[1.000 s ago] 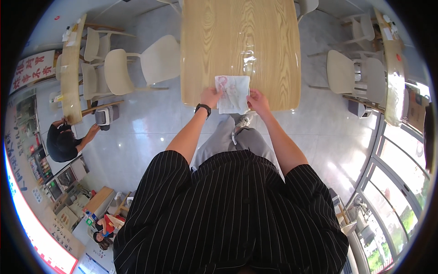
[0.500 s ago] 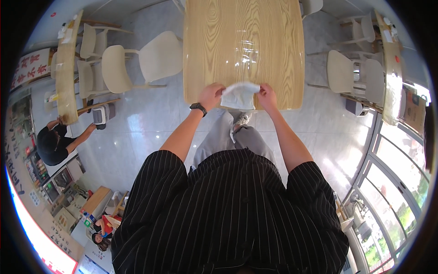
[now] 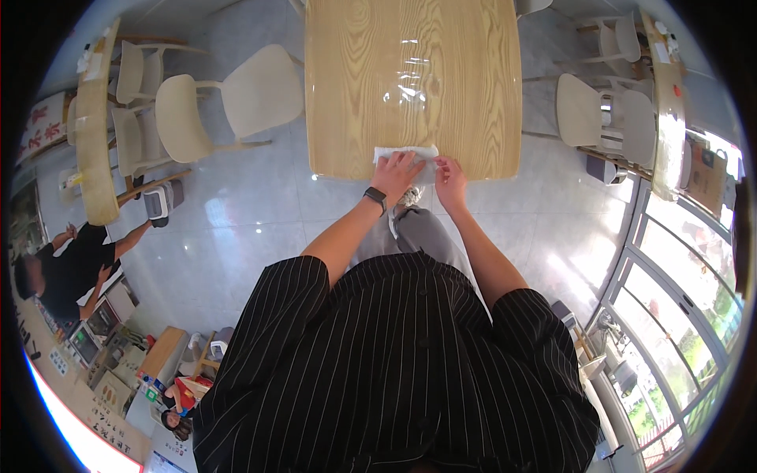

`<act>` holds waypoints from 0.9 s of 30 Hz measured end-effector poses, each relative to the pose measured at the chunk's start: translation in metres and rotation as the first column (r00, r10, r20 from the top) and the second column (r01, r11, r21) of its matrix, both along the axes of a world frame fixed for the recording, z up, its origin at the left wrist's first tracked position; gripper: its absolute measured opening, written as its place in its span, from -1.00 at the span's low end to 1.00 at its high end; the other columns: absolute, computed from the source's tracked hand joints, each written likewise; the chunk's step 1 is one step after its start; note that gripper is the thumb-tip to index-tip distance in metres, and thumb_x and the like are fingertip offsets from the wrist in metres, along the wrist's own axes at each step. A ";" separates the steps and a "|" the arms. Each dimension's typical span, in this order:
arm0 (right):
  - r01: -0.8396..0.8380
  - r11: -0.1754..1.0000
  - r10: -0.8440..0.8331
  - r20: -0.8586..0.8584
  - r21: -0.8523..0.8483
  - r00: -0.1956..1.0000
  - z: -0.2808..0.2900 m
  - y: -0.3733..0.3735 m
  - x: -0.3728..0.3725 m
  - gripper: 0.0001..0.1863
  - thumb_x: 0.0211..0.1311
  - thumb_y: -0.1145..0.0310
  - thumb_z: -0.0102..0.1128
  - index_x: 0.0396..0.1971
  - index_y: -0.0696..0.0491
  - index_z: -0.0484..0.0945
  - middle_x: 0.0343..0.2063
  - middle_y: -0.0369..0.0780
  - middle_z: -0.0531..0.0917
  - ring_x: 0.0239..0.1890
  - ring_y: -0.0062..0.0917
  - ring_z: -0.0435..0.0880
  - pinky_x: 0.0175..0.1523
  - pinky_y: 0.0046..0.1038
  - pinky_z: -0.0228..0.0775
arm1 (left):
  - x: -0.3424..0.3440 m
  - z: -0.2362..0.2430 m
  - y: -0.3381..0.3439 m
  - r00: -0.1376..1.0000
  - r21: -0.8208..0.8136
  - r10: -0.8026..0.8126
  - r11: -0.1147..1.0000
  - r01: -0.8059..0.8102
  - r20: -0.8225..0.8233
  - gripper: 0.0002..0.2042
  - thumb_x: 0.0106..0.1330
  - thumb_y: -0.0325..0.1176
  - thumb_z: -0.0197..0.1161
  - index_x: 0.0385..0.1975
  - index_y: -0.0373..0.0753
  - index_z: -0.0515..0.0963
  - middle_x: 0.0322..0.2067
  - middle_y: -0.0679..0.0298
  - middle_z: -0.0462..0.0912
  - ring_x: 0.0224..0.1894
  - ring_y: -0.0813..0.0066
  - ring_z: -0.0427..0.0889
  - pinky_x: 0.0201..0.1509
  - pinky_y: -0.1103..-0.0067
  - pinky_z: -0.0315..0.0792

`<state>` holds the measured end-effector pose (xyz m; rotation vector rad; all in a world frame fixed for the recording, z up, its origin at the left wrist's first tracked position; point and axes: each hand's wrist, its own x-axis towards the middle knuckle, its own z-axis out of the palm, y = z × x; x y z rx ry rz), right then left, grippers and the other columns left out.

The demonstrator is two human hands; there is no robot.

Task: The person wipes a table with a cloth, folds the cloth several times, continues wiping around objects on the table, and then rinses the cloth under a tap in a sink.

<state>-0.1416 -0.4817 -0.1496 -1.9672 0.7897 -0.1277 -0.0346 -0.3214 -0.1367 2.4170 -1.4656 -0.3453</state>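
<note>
A folded white cloth (image 3: 385, 151) lies along the near edge of the wooden table (image 3: 347, 94). On its near side my left hand (image 3: 394, 176) rests with fingers stretched out and slightly apart over it, a dark watch on that wrist. At the cloth's right end my right hand (image 3: 450, 181) pinches the corner between thumb and fingertips. Part of the cloth is hidden under the left fingers.
Beige chairs (image 3: 262, 93) stand left of the table, and more chairs (image 3: 578, 110) stand to the right. A person in black (image 3: 75, 268) is at the far left, near a grey bin (image 3: 163, 201). Glass doors (image 3: 670, 307) line the right side.
The cloth has gone from being held stretched between both hands to lying folded on the table edge. My left hand has shifted right onto it. The person at left has moved away from the side table.
</note>
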 end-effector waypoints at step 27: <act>0.375 0.923 -0.372 -0.049 0.088 0.927 0.009 0.032 -0.089 -0.71 0.28 0.59 0.11 -0.06 0.02 0.63 -0.29 -0.22 0.69 -0.32 -0.53 0.67 -0.24 -0.44 0.55 | 0.041 -0.022 -0.060 0.985 0.132 -0.103 0.984 0.122 -0.141 -0.50 0.24 -0.05 0.28 0.21 0.09 0.54 0.25 0.16 0.43 0.25 -0.06 0.37 0.14 -0.10 0.38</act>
